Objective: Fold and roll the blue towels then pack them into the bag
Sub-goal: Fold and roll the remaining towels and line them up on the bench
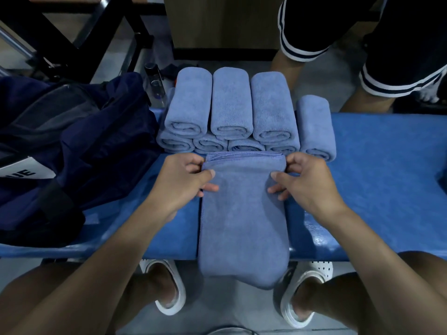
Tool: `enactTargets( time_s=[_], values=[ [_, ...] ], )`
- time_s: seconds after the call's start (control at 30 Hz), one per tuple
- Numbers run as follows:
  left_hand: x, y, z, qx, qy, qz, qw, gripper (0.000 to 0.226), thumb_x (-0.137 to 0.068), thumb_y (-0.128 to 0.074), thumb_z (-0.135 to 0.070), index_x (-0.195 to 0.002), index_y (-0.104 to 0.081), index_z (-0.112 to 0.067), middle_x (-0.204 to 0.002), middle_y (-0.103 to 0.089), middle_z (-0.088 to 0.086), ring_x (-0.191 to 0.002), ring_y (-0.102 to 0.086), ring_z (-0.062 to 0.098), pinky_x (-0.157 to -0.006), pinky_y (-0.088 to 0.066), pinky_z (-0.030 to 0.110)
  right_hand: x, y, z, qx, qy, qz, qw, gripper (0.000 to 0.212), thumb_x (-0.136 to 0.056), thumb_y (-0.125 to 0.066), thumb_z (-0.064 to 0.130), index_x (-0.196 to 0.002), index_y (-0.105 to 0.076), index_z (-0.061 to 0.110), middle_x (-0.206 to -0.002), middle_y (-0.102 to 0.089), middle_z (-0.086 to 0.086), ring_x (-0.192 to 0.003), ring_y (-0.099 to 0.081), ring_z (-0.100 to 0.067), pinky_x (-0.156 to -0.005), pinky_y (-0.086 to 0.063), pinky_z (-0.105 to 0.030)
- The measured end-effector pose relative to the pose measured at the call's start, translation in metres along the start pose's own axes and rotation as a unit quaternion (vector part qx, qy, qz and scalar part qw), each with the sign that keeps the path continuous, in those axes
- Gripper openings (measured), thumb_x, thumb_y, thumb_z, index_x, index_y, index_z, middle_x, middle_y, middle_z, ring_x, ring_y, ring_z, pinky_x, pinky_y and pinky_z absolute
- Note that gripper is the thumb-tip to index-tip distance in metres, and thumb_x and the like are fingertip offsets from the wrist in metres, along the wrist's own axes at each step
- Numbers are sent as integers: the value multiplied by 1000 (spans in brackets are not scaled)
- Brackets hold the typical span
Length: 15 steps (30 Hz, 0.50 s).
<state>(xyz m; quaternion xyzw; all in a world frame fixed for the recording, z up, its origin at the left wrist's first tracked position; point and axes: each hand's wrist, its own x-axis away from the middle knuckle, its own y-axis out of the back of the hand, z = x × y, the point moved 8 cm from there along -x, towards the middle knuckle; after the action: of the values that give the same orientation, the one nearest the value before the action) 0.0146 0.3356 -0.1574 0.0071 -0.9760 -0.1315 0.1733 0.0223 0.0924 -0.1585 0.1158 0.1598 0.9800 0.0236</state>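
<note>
Folded blue towel (243,213) on bench (362,177), left hand (183,182), right hand (304,182) pinching its far corners

Light is dim, cool and bluish. Soft glare sits on the bench (316,235) near its front edge. The towel (242,213) in the middle is sharp and evenly lit; the bag (72,141) is nearly black, its detail lost. Straight edges bow toward the borders, and the corners darken.
</note>
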Motion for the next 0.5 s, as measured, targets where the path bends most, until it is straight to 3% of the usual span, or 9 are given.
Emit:
enactTargets(
  time_s=[0.17,0.23,0.33,0.43,0.5],
  values=[
    [2,0,-7,11,-49,5,999,22,-92,-66,-2,-111,-66,-13,-107,-71,6,-79,-76,21,-76,-60,37,2,-4,8,-18,61,43,997,20,-83,-69,-4,-92,-67,14,-88,-72,-4,-74,-72,-21,-67,-57,-29],
    [4,0,-9,-9,-70,20,997,18,-91,-66,0,-103,-67,-13,-108,-71,7,-82,-76,20,-79,-61,38,4,-2,8,-3,82,59,995,27,-81,-72,-2,-80,-69,25,-85,-73,-3,-80,-72,-27,-74,-58,-37],
    [10,0,-6,-40,-108,58,992,17,-87,-70,0,-91,-66,-15,-100,-75,2,-87,-74,24,-84,-57,47,9,0,5,42,118,72,989,27,-81,-73,-1,-77,-66,25,-87,-72,-7,-84,-68,-34,-79,-54,-48],
    [17,0,-2,-64,-150,77,984,23,-86,-67,7,-85,-64,-16,-106,-73,-13,-91,-72,21,-82,-55,31,19,-4,9,122,200,94,968,23,-77,-73,-6,-80,-66,16,-97,-69,3,-88,-66,-17,-78,-53,-35],
    [21,-1,-1,-110,-188,71,973,28,-85,-66,8,-84,-61,-20,-110,-71,-19,-87,-69,26,-75,-54,33,25,-6,10,191,258,102,942,23,-75,-75,-8,-78,-65,13,-102,-64,10,-92,-63,-5,-75,-48,-20]
  ],
)
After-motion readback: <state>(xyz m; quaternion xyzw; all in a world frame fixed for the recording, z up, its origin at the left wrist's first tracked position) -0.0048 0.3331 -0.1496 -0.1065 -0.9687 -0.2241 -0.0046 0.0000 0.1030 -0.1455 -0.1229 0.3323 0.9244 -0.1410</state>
